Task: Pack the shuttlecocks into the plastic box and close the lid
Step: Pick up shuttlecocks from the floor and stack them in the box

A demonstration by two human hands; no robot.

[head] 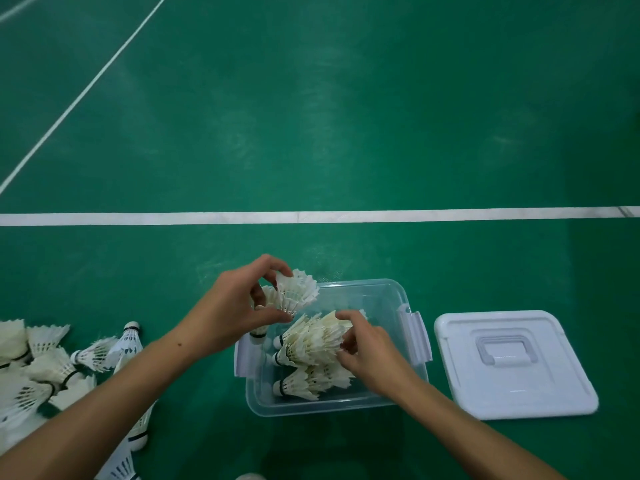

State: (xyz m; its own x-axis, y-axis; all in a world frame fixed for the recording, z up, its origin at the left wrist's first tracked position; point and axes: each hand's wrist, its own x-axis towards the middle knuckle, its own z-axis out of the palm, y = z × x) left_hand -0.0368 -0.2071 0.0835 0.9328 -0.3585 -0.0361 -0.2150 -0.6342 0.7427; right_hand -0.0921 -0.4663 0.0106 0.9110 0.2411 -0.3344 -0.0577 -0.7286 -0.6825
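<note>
Head view, court floor [346,133], green with white lines.

Left hand [239,306]: I see thumb and curled fingers pinching a feather shuttlecock [298,289] by its skirt, feathers fanned to the right of the fingertips. It hangs above the far-left corner of the clear plastic box [388,398]. A second shuttlecock [268,296] shows just behind the thumb; I cannot tell whether that hand grips it too.

Right hand [367,351]: fingers curled down into the box, on the feather ends of a row of nested shuttlecocks [311,341] lying on their sides, cork heads pointing away from the fingertips to the left. Whether the fingers clamp the feathers or only press on them I cannot tell. Another nested row [304,384] lies nearer me, under the wrist.

Box latches stand open on both sides. White lid [554,386] lies flat on the floor, right of the right hand, apart from the box, handle side up.

Loose pile of shuttlecocks [45,368] on the floor, well left of the left forearm.
</note>
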